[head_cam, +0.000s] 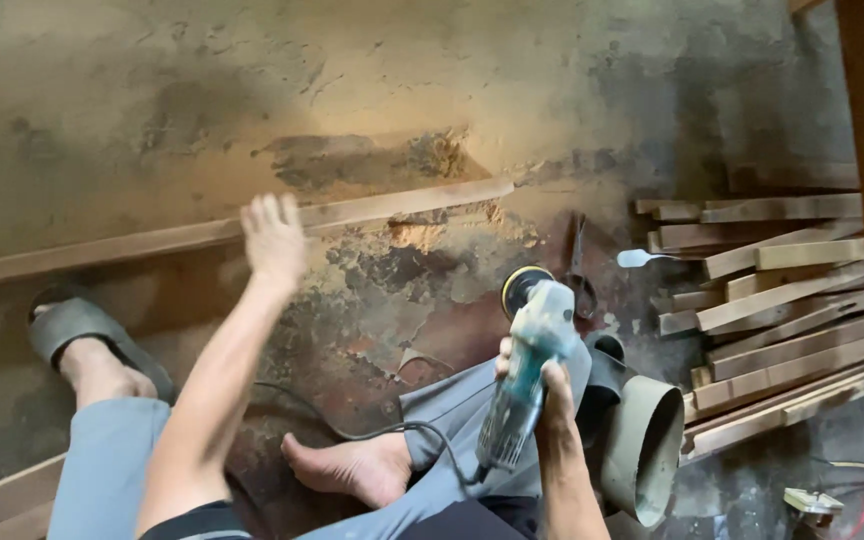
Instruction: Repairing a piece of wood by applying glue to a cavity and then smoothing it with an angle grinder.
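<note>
While the left hand (273, 238) rests spread on the long strip (252, 228) running left-right, the right hand (542, 392) grips a grinder (527, 370), disc pointing away.

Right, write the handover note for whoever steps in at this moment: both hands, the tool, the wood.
Left hand: open, fingers resting on the long thin wooden strip lying across the stained concrete floor.
Right hand: gripping the teal-grey angle grinder, sanding disc lifted clear of the strip; its black cord trails over the lap.
Stack of short wooden slats lies at right, grey pipe section beside the knee.
Done: not visible. Left: the disc is not on the strip.
</note>
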